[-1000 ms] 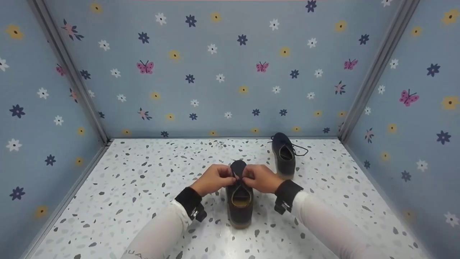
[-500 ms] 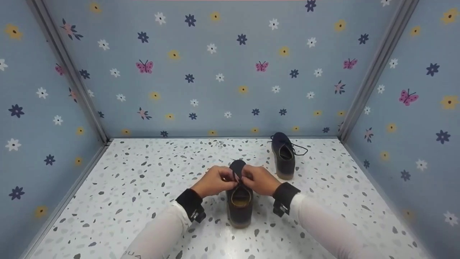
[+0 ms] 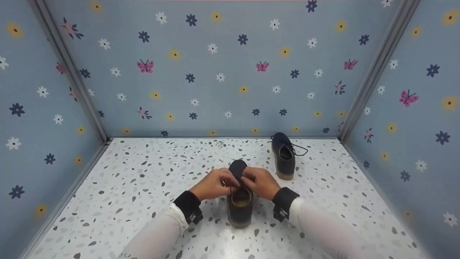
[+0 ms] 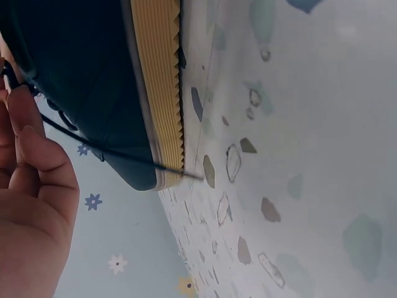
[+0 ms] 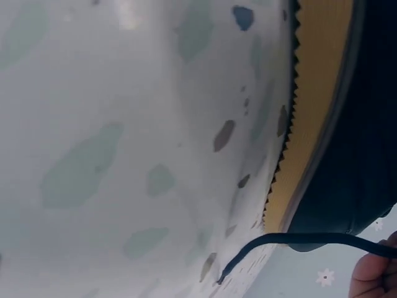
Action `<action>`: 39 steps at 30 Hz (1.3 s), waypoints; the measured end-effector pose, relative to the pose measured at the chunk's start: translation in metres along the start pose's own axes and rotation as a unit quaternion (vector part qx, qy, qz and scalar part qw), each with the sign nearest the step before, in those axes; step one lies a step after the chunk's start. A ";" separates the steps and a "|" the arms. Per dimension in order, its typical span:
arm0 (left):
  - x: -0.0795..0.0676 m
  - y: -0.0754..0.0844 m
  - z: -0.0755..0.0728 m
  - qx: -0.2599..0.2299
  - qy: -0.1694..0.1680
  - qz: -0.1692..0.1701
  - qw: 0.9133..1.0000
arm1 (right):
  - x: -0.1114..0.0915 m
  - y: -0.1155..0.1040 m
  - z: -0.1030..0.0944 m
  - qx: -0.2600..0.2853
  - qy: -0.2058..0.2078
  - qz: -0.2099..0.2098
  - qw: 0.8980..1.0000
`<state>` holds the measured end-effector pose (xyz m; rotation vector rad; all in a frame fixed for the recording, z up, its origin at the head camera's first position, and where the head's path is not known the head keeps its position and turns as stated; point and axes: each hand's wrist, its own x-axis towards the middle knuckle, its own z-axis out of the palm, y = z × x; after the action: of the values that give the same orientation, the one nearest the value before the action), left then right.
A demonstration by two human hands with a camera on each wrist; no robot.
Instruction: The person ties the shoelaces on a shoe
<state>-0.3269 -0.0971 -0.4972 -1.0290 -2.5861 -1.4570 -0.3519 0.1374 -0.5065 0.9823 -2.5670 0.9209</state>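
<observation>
A dark shoe with a tan sole stands on the speckled surface, its toe pointing away from me. Both hands meet over its lacing, in front of the opening. My left hand pinches a dark shoelace; one end trails past the shoe's side in the left wrist view. From the other side my right hand holds the lace too. Its loose end curves out over the ridged sole in the right wrist view. Fingers hide most of the lacing.
Another dark shoe stands farther back on the right, its lace looping out to the side. Blue flowered panels rise behind and on both sides of the white speckled surface.
Both hands have come slightly toward me along the lacing. The left hand's fingers have shifted over the lace. Both shoes stay in place.
</observation>
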 end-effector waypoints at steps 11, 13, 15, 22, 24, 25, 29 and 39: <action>0.005 -0.008 -0.012 -0.071 0.039 -0.099 0.992 | -0.007 0.008 0.004 -0.042 0.080 -0.096 0.991; 0.009 -0.008 -0.013 -0.065 0.039 -0.117 0.990 | -0.007 0.009 0.005 -0.048 0.093 -0.114 0.988; 0.013 -0.008 -0.013 -0.058 0.029 -0.129 0.989 | -0.007 0.010 0.005 -0.056 0.103 -0.126 0.985; 0.025 -0.007 -0.013 -0.046 -0.032 -0.143 0.988 | -0.007 0.014 0.007 -0.061 0.115 -0.137 0.982; 0.027 -0.007 -0.013 -0.043 -0.047 -0.146 0.987 | -0.007 0.015 0.007 -0.062 0.114 -0.136 0.982; 0.028 -0.007 -0.014 -0.041 -0.053 -0.148 0.987 | -0.007 0.015 0.007 -0.061 0.112 -0.134 0.983; 0.031 -0.006 -0.014 -0.035 -0.072 -0.144 0.986 | -0.007 0.015 0.007 -0.057 0.105 -0.122 0.985; 0.036 -0.003 -0.013 -0.021 -0.104 -0.153 0.983 | -0.006 0.015 0.007 -0.053 0.121 -0.140 0.981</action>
<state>-0.3612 -0.0888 -0.4809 -0.8599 -2.9864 -1.5445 -0.3575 0.1443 -0.5213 1.0912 -2.1832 0.7667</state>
